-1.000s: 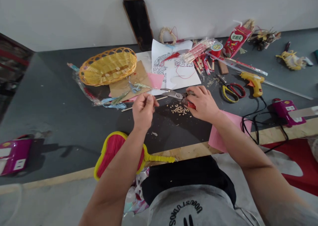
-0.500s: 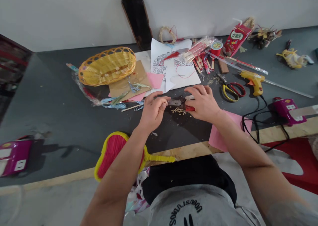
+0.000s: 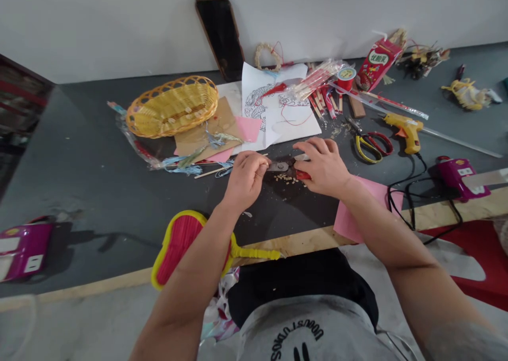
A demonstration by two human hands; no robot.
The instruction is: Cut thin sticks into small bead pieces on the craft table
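Observation:
My right hand (image 3: 323, 165) is closed round the red handle of a pair of pliers (image 3: 281, 166), whose metal head points left. At the tip of the pliers, my left hand (image 3: 248, 177) has its fingers pinched together; a thin stick seems to run from them, but its shape is too small to make out. Several tiny pale cut pieces (image 3: 286, 179) lie on the dark table just below the pliers. A yellow-rimmed pink fan (image 3: 183, 239) is partly hidden under my left forearm.
A yellow basket (image 3: 174, 107) stands back left, beside printed paper (image 3: 293, 120) and a leaning phone (image 3: 221, 35). To the right are scissors (image 3: 369, 145), a yellow glue gun (image 3: 408, 131) with a black cord, a pink sheet (image 3: 359, 207) and a juice box (image 3: 377, 63).
The fingers of my left hand have drawn closer together and moved slightly down. My right hand has barely shifted, still holding the pliers.

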